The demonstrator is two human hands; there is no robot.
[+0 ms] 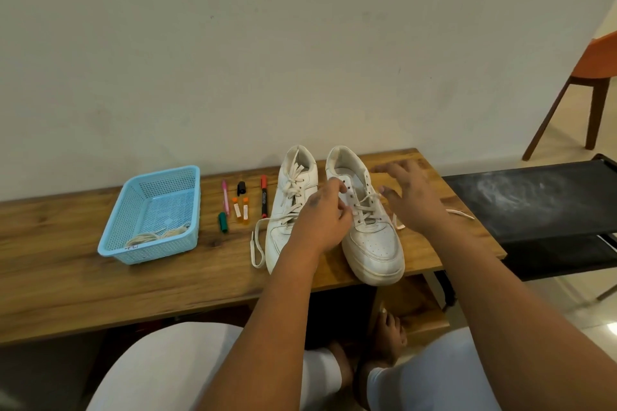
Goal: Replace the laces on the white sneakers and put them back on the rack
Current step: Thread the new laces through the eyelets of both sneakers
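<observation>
Two scuffed white sneakers (337, 210) stand toes near, laces loosened. Left hand (325, 213) pinches the right shoe's lace (365, 208); right hand (412, 193) hovers spread, empty.

A home interior: plain wall, tiled floor, wooden bench (100, 284), black shoe rack (534, 197) right of the fingers, orange chair (597, 57) beyond.

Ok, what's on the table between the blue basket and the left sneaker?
In the head view, between the blue basket and the left sneaker lie a pink pen, markers, two small orange tubes and a trailing lace end.
</observation>
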